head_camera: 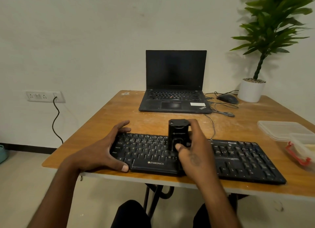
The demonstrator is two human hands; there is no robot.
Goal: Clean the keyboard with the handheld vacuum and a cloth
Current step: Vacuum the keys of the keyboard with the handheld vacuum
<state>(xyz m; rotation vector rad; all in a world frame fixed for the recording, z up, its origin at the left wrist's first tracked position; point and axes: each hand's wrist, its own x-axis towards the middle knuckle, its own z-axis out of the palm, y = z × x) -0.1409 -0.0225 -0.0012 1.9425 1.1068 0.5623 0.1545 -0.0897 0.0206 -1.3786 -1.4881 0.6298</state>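
A black Zebronics keyboard (238, 158) lies along the near edge of the wooden table (119, 115). My left hand (105, 151) grips the keyboard's left end, thumb on its front edge and fingers over its back edge. My right hand (196, 152) holds a small black handheld vacuum (179, 134) upright on the keys near the keyboard's middle, thumb on its front face. The vacuum's lower end is hidden behind my hand. No cloth is in sight.
An open black laptop (173, 91) sits at the back of the table with a mouse (227, 98) and loose cables to its right. A potted plant (252, 89) stands at the back right. Clear plastic containers (289, 132) lie at the right edge. A wall socket (44, 96) with a cord is at left.
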